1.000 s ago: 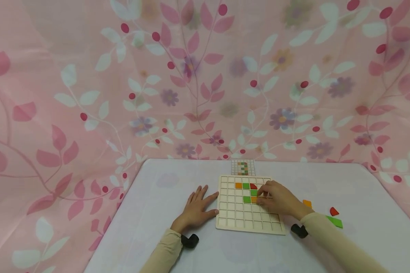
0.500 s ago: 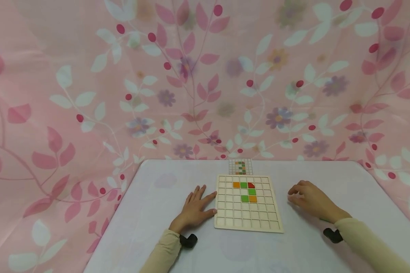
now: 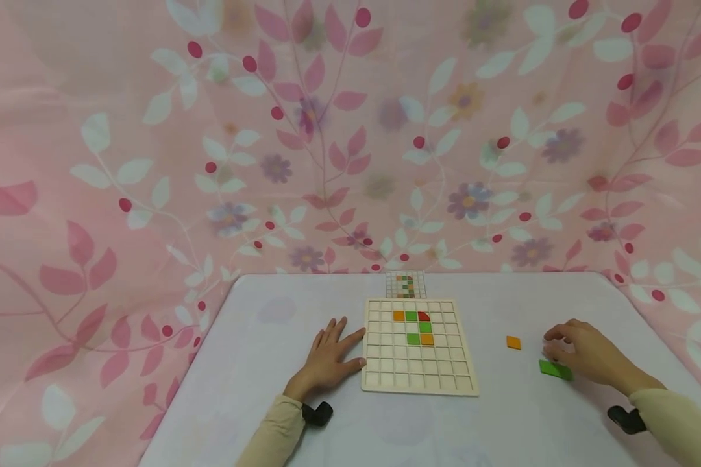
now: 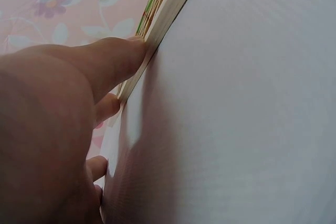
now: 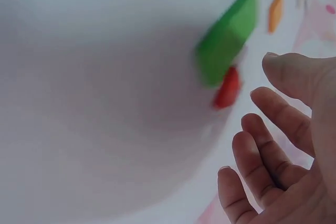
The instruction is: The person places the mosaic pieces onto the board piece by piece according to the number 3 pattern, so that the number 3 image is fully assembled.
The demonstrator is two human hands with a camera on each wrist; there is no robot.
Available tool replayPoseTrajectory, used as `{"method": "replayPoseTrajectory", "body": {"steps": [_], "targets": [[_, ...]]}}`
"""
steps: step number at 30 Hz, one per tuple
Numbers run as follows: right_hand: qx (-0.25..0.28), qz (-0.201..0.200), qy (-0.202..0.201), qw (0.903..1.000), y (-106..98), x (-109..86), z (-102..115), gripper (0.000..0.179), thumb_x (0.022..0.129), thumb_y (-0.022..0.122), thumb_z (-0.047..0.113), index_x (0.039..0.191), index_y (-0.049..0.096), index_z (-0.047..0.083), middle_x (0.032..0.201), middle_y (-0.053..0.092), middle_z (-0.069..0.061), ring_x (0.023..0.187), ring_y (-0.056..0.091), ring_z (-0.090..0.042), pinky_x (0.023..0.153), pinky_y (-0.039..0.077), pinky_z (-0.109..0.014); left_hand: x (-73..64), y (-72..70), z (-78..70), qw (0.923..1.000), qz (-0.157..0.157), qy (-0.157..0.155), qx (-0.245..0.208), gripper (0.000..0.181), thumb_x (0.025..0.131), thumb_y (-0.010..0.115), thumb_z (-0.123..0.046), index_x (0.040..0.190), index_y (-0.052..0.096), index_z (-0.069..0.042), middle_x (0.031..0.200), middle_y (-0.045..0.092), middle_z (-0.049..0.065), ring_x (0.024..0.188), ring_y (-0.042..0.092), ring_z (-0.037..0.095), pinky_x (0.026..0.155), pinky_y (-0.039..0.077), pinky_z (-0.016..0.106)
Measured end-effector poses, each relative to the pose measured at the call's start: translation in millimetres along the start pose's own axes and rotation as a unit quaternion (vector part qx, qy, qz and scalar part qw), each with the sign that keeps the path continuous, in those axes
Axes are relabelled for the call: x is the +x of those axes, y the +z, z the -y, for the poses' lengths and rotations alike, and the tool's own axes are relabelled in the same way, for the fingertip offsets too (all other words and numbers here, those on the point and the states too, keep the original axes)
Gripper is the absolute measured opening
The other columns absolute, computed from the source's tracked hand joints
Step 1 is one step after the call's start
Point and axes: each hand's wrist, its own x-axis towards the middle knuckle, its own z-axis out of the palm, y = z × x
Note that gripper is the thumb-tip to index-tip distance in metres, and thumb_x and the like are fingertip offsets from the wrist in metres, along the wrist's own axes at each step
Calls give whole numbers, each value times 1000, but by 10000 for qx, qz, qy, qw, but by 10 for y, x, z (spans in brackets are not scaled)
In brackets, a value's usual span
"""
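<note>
On the table lies a wooden grid board point(image 3: 420, 373) with several orange, green and red tiles set in its cells. My left hand point(image 3: 325, 360) rests flat with fingers spread, its thumb and a finger touching the board's left edge; the left wrist view shows that thumb point(image 4: 118, 59) against the rim. To the right of the board, my right hand point(image 3: 584, 353) hovers with loosely bent fingers and nothing between them. Close to it lie a green piece point(image 3: 555, 370) and a red rounded piece point(image 5: 228, 90), the red one hidden in the head view. An orange square tile point(image 3: 513, 342) lies further left.
Behind the board stands a pattern card point(image 3: 405, 285) printed with a grid and coloured squares. A white cloth point(image 3: 257, 376) covers the table, and a pink floral curtain point(image 3: 327, 130) hangs along its back edge.
My right hand has lifted off the board and travelled right to the loose pieces. The orange tile it was touching stays in its cell. My left hand keeps its place at the board's edge.
</note>
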Motion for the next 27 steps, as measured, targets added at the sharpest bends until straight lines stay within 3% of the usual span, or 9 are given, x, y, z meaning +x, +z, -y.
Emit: {"method": "replayPoseTrajectory", "body": {"steps": [4,12,19,27], "targets": [[-6,160,182,9997,13,-79,-106,26,95,81,27,108,75,7,101,71,-4,91,64,-22,76,58,-39,-7,11,27,10000,-18,-10,44,66,103,62,-51,162,47,-25,176,21,20,164,8,46,129,10,69],[107,88,310,9994,38,-157,-128,26,93,82,26,110,75,8,100,69,0,89,64,-16,73,56,-27,8,19,36,10000,-29,32,14,65,103,63,-51,162,47,-27,176,21,19,165,8,45,129,10,69],[368,-337,-89,9987,151,-126,-25,23,92,84,21,109,75,9,95,69,5,82,59,3,73,57,-25,14,-2,23,10000,-51,68,-25,65,104,63,-49,161,48,-24,176,21,21,164,9,47,128,10,69],[478,-640,-435,9959,317,14,174,28,91,86,22,114,72,12,87,58,6,77,45,-1,65,43,-24,15,17,25,10000,-35,73,10,65,104,62,-50,162,48,-24,176,21,21,164,9,46,128,10,69]]}}
